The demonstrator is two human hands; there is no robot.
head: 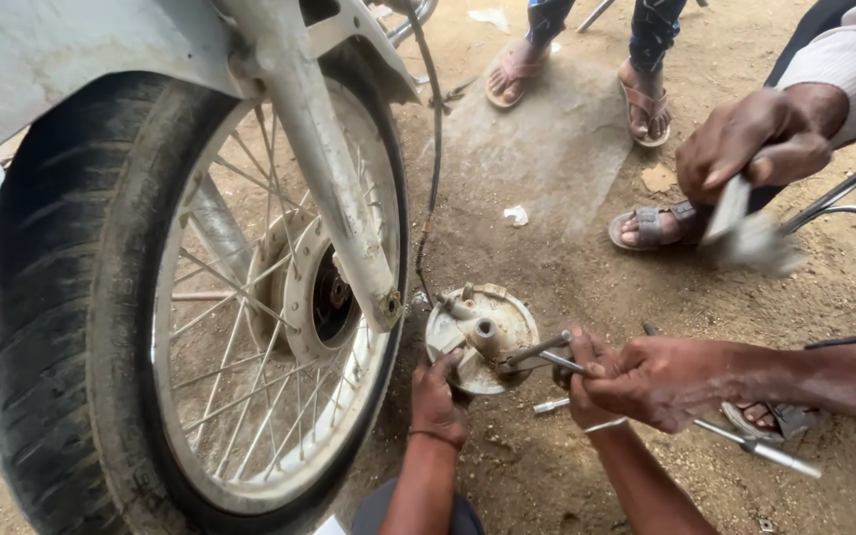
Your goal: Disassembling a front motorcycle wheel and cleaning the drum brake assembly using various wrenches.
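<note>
My left hand (436, 394) grips the lower rim of a round metal brake plate (495, 315) that stands tilted on the dirt beside the motorcycle's front wheel (81, 297). My right hand (579, 369) is closed on a short metal rod (537, 349) that reaches the plate's central hub. A co-worker's hand (671, 381) comes in from the right and lies over my right hand. A long steel axle rod (745, 446) runs from under these hands toward the lower right.
A second hand of another person (760, 139) at the upper right holds a blurred flat tool (740, 233). Sandalled feet (646, 104) stand on the dirt behind. A cable (435, 149) hangs beside the fork leg (334, 188). A chair-like metal frame (844, 198) is at the right.
</note>
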